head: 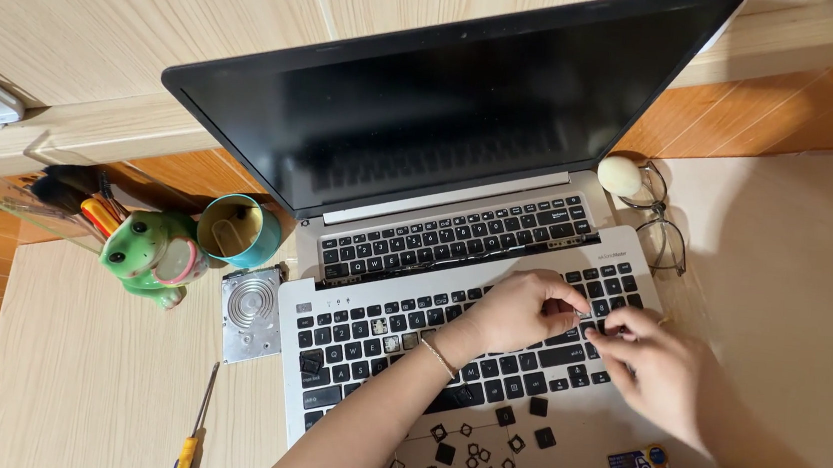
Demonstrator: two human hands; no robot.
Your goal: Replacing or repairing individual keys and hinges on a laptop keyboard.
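Both hands worked over the right part of the keyboard of an open silver laptop with black keys (488,331). The left hand (520,308) lay knuckles-up on the key rows, its fingers curled under and pinched toward the thumb; whether anything was held between them could not be told. The right hand (651,370) came in from the right, fingertips bent down onto the keys just beside the left thumb, and its grip was likewise hidden. A thin bracelet (439,356) circled the left wrist.

Below the hands, on the palm rest and touchpad, lay a scatter of loose black keycaps and small square clips (483,451). Several keys in the left half of the keyboard were missing, showing pale gaps. The laptop's dark screen (438,105) stood tilted back.

On the pale wooden table (83,376), a square silver metal drive part (251,312) touched the laptop's left edge, with a yellow-handled screwdriver (193,435) nearby. Further left stood a green frog figurine (149,251) and a teal cup (239,231). Wire-rimmed glasses (660,225) and a cream egg-shaped object (620,177) sat at the right.
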